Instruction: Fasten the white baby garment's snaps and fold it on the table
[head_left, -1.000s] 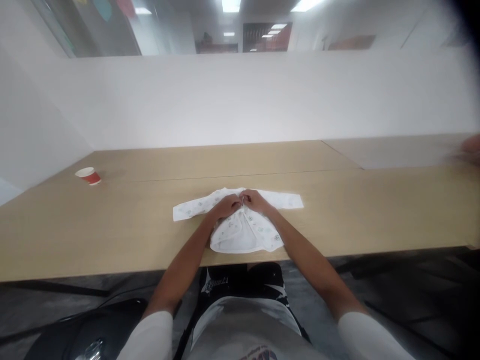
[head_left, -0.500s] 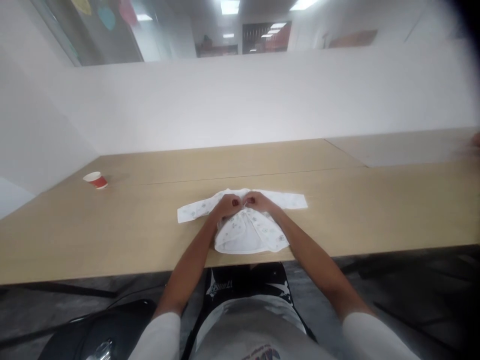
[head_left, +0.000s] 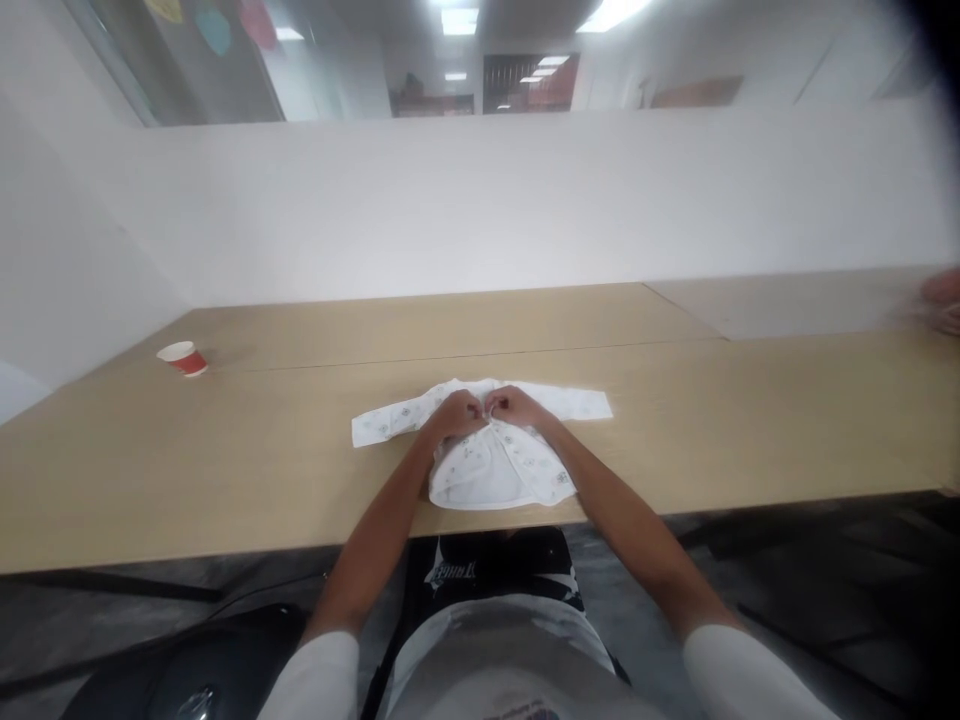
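Observation:
A small white long-sleeved top (head_left: pixel 472 472) with a scattered print lies spread on the wooden table, sleeves out to both sides and hem near the front edge. My left hand (head_left: pixel 457 413) and my right hand (head_left: pixel 516 406) meet at its middle front, both with fingers pinched on the fabric of the opening. The fingertips almost touch each other. Whether a button, snap or tie is between them is too small to make out. My wrists cover parts of the sleeves and sides of the top.
A red and white paper cup (head_left: pixel 184 359) stands at the table's (head_left: pixel 300 440) left. Another person's hand (head_left: pixel 942 300) shows at the far right edge. A white wall (head_left: pixel 450 210) with a window above rises behind. A black chair (head_left: pixel 195 670) is below on the left.
My fingers have shifted only slightly at the front of the top, still pinching it. At the far right, the other person's hand has come further into view.

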